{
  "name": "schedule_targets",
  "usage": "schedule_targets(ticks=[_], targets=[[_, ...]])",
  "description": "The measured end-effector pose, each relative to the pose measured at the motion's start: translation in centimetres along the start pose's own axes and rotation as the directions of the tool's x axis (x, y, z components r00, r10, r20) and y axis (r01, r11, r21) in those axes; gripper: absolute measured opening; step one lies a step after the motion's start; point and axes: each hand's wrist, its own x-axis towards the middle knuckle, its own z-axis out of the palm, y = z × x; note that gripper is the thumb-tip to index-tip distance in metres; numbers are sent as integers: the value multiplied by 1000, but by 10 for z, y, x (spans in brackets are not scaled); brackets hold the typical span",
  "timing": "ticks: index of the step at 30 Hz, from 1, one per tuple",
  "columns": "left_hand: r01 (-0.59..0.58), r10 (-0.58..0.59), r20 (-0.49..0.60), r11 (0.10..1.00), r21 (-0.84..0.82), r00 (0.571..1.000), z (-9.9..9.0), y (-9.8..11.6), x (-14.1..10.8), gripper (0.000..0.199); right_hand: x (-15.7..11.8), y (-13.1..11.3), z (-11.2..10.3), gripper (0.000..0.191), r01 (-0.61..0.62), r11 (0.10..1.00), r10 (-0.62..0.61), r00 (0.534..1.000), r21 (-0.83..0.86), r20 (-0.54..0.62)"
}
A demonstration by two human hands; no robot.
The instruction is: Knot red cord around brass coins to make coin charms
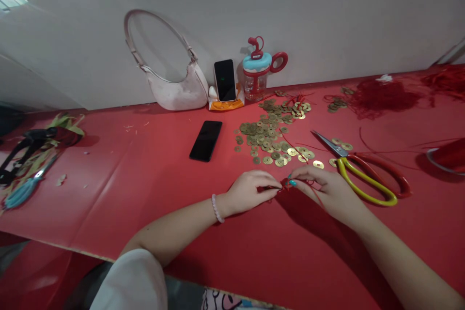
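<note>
My left hand and my right hand meet low over the red table, fingertips almost touching. Both pinch a thin red cord, and a strand of it trails back under my right fingers. Whether a coin is caught in the cord between them I cannot tell. Just beyond my hands lies a spread of brass coins with holes, with a loose length of red cord across the nearer ones. Beside my right hand rest scissors with one red and one yellow handle, blades pointing away to the left.
A black phone lies left of the coins. Along the wall stand a pale handbag, a propped phone and a lidded cup. Red cord heaps and a red spool are at right. Blue-handled scissors lie far left.
</note>
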Motion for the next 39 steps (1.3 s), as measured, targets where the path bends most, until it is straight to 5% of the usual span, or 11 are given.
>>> schedule_targets(ticks=[17, 39], targets=[[26, -26, 45, 1000, 15, 999, -1, 2, 1, 19, 0, -3, 1, 33, -150, 985, 124, 960, 89, 250], [38, -38, 4, 998, -41, 999, 0, 0, 2, 21, 0, -5, 1, 32, -195, 972, 143, 933, 132, 329]])
